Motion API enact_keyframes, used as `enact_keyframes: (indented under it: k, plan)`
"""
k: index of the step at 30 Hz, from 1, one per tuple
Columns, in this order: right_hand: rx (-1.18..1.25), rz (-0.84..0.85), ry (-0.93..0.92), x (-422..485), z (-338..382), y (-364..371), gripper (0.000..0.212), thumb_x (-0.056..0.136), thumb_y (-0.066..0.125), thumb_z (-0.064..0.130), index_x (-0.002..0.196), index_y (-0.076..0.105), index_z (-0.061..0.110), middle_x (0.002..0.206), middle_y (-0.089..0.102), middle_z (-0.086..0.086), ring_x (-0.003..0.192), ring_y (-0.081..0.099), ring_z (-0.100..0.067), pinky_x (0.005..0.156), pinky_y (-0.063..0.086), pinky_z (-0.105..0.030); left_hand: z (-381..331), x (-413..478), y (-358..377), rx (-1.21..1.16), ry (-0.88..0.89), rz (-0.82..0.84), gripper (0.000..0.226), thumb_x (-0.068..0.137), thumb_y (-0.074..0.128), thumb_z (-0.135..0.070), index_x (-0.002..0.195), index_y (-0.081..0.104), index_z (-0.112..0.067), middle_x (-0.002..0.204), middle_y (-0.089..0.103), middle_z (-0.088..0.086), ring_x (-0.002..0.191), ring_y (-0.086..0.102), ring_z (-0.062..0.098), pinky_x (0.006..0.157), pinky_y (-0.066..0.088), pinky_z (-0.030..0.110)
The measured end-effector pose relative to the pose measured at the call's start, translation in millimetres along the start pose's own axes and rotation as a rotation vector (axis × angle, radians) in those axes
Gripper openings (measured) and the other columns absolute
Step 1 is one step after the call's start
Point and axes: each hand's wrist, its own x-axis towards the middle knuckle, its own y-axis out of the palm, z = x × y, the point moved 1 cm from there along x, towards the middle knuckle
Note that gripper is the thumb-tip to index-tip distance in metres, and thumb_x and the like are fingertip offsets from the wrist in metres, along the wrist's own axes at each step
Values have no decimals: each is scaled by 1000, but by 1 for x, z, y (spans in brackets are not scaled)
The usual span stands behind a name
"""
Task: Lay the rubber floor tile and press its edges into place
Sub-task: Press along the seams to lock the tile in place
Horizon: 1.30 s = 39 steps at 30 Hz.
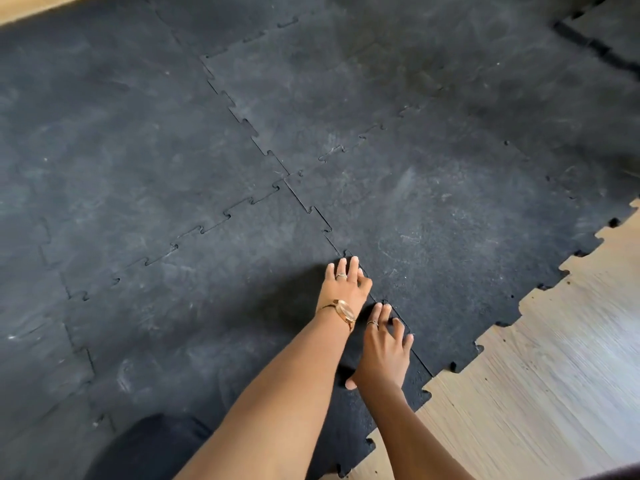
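Note:
A black rubber floor tile (450,244) with jigsaw edges lies flat at the right of the mat, its toothed right edge over bare wood. The seam (323,223) between it and the neighbouring tile (221,306) runs diagonally down to my hands. My left hand (344,285), with a ring and a gold watch on the wrist, rests palm down with fingers spread on that seam. Just below it my right hand (384,348) presses flat on the same seam, fingers apart. Neither hand holds anything.
Several interlocked black tiles (121,150) cover the floor to the left and far side. Light wooden floor (554,375) shows at the lower right. A loose tile edge (595,46) lies at the top right. My dark-clothed knee (149,448) is at the bottom left.

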Motion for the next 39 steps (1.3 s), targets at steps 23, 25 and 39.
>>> enact_keyframes:
  k: [23, 25, 39]
  plan:
    - [37, 165, 27, -16, 34, -3, 159, 49, 92, 47, 145, -23, -5, 158, -18, -23, 144, -6, -50, 108, 30, -62, 60, -83, 58, -423, -278, 221, 162, 38, 96, -35, 138, -32, -41, 146, -44, 9, 136, -27, 48, 97, 7, 80]
    - [-9, 180, 30, -14, 36, -6, 160, 47, 92, 48, 145, -21, -7, 158, -14, -26, 144, -3, -51, 106, 35, -62, 61, -80, 57, -445, -278, 242, 163, 38, 96, -33, 138, -32, -41, 145, -45, 9, 135, -28, 49, 96, 5, 81]
    - [-76, 231, -10, -23, 34, -20, 158, 46, 93, 47, 147, -15, -8, 157, -9, -30, 143, 3, -53, 102, 41, -61, 57, -91, 45, -419, -266, 284, 161, 35, 95, -36, 141, -26, -42, 148, -41, 5, 138, -23, 46, 97, 14, 80]
